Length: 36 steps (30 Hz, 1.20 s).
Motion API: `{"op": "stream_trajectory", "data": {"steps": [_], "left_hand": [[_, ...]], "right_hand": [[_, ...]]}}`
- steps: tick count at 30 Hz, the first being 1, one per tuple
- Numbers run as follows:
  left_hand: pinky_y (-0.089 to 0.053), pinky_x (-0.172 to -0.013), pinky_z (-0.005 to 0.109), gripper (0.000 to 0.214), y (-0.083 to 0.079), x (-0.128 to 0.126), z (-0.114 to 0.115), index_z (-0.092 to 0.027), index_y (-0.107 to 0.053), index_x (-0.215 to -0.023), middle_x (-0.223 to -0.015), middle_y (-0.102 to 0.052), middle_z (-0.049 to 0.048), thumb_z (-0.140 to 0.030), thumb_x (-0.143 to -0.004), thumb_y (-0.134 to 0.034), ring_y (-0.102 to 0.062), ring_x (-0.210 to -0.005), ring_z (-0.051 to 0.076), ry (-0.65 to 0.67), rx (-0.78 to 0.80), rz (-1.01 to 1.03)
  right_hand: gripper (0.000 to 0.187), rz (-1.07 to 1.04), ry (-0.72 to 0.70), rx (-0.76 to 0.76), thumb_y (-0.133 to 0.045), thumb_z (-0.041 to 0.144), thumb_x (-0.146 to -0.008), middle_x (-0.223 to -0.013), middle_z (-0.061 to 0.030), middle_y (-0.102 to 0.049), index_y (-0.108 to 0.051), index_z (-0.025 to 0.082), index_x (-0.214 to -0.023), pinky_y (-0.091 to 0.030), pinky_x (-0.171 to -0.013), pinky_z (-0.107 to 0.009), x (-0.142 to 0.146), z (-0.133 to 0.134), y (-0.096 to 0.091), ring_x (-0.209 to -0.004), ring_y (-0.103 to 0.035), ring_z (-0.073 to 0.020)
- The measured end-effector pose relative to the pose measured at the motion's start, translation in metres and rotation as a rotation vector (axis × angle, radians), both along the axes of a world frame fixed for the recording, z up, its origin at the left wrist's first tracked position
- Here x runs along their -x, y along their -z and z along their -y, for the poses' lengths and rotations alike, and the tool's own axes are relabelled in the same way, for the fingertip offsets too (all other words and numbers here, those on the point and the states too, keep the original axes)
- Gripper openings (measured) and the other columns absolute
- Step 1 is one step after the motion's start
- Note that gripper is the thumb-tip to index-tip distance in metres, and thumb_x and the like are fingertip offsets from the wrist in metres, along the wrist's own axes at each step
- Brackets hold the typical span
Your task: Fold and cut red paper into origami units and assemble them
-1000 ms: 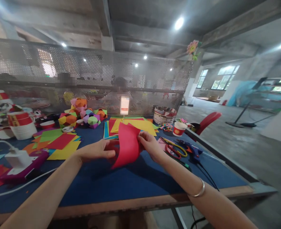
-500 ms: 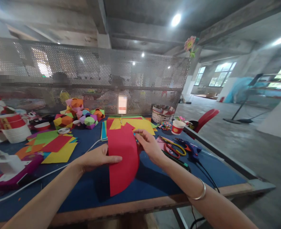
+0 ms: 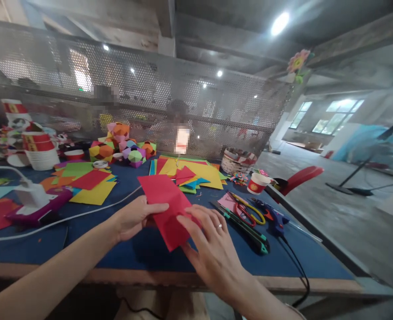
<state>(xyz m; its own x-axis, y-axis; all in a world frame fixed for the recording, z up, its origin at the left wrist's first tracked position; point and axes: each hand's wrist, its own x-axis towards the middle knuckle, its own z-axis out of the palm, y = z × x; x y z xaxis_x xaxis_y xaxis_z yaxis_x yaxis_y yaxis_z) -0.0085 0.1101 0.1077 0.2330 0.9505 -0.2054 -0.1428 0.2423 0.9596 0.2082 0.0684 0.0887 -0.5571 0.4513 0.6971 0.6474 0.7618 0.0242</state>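
Observation:
A sheet of red paper is held tilted above the blue tabletop. My left hand pinches its left edge, thumb on top and the other fingers hidden beneath. On the right edge lie the fingers of my right hand, with its thumb low by the near corner, so the paper is between them. The sheet looks folded over, though its underside is hidden. Just beyond it, small red paper pieces and blue ones rest on a stack of yellow paper.
To the right lie a green-black utility knife, scissors and a blue glue gun. A paper cup and woven basket stand behind. Left are a purple power strip, a white cable, coloured paper and paper balls.
The red paper was curved and hanging longer; now it looks shorter and flatter. My right hand has come from its far right edge down to its near right side. The view has shifted.

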Motion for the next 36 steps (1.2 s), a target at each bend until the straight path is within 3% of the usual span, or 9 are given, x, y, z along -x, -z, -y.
{"op": "stream_trajectory", "data": {"steps": [3,6,9,12,17,21,23,29,36], "left_hand": [[-0.060,-0.069,0.028,0.057,0.010,0.007,0.025,-0.015,-0.072,-0.105,-0.097,-0.078,0.0101,-0.055,-0.067,-0.085,-0.073,-0.082,0.021,0.101,0.048,-0.031],[-0.060,-0.070,0.030,0.079,0.020,0.029,0.044,-0.019,-0.055,-0.135,-0.109,-0.076,0.0134,-0.064,-0.073,-0.077,-0.074,-0.089,0.024,0.146,0.020,-0.135],[-0.062,-0.076,0.035,0.086,0.028,0.047,0.058,-0.025,-0.043,-0.145,-0.117,-0.072,0.0133,-0.066,-0.075,-0.073,-0.073,-0.098,0.027,-0.143,-0.273,-0.418],[-0.060,-0.092,0.040,0.059,0.037,0.042,0.071,-0.032,-0.057,-0.133,-0.128,-0.069,0.0088,-0.050,-0.080,-0.075,-0.068,-0.115,0.028,-0.302,-0.683,-0.769],[-0.058,-0.098,0.040,0.063,0.056,0.008,0.084,-0.035,-0.062,-0.131,-0.131,-0.070,0.0044,-0.035,-0.072,-0.086,-0.068,-0.117,0.026,0.022,-0.959,-0.969],[-0.061,-0.092,0.033,0.025,0.062,0.002,0.075,-0.032,-0.073,-0.113,-0.115,-0.077,0.0019,-0.025,-0.092,-0.061,-0.074,-0.104,0.020,-0.064,-1.060,-0.977],[-0.062,-0.086,0.028,0.023,0.061,0.003,0.070,-0.031,-0.077,-0.099,-0.106,-0.079,-0.0003,-0.023,-0.095,-0.055,-0.076,-0.096,0.018,-0.128,-1.095,-0.956],[-0.060,-0.077,0.017,0.013,0.056,0.000,0.070,-0.029,-0.073,-0.088,-0.091,-0.079,-0.0036,-0.027,-0.094,-0.062,-0.076,-0.083,0.013,-0.238,-1.075,-0.873],[-0.056,-0.070,0.016,0.014,0.056,-0.001,0.072,-0.027,-0.065,-0.087,-0.085,-0.072,-0.0028,-0.033,-0.097,-0.059,-0.071,-0.076,0.012,-0.231,-0.978,-0.915]], "right_hand": [[0.034,-0.032,-0.050,-0.017,-0.049,0.003,-0.091,-0.116,-0.0051,-0.070,-0.065,0.024,-0.113,-0.037,-0.106,-0.038,-0.005,0.000,0.016,-0.121,-0.057,-0.0212],[0.030,-0.052,-0.054,0.015,-0.048,0.004,-0.095,-0.106,-0.0014,-0.075,-0.068,0.025,-0.105,-0.038,-0.103,-0.036,-0.011,-0.001,0.027,-0.112,-0.062,-0.0191],[0.025,-0.061,-0.094,0.091,-0.051,0.009,-0.098,-0.104,0.0006,-0.076,-0.069,0.026,-0.103,-0.041,-0.096,-0.035,-0.016,0.000,0.033,-0.103,-0.065,-0.0174],[0.022,-0.073,-0.135,0.133,-0.052,0.013,-0.099,-0.103,-0.0001,-0.077,-0.071,0.025,-0.103,-0.044,-0.089,-0.034,-0.016,0.004,0.034,-0.097,-0.066,-0.0172],[0.022,-0.098,-0.195,0.195,-0.051,0.016,-0.101,-0.102,-0.0016,-0.078,-0.070,0.023,-0.108,-0.045,-0.086,-0.034,-0.015,0.008,0.033,-0.092,-0.068,-0.0181],[0.019,-0.123,-0.207,0.228,-0.055,0.016,-0.100,-0.102,-0.0012,-0.078,-0.069,0.023,-0.112,-0.046,-0.086,-0.033,-0.018,0.008,0.037,-0.088,-0.070,-0.0167],[0.016,-0.152,-0.187,0.280,-0.057,0.018,-0.100,-0.101,-0.0012,-0.078,-0.069,0.023,-0.110,-0.047,-0.084,-0.032,-0.019,0.010,0.037,-0.086,-0.070,-0.0160],[0.012,-0.234,-0.023,0.508,-0.057,0.028,-0.100,-0.087,0.0002,-0.074,-0.065,0.023,-0.093,-0.049,-0.071,-0.029,-0.018,0.014,0.030,-0.080,-0.066,-0.0172],[0.024,-0.239,0.095,0.474,-0.050,0.031,-0.103,-0.072,0.0015,-0.067,-0.058,0.024,-0.081,-0.043,-0.058,-0.028,-0.007,0.009,0.031,-0.065,-0.060,-0.0162]]}}
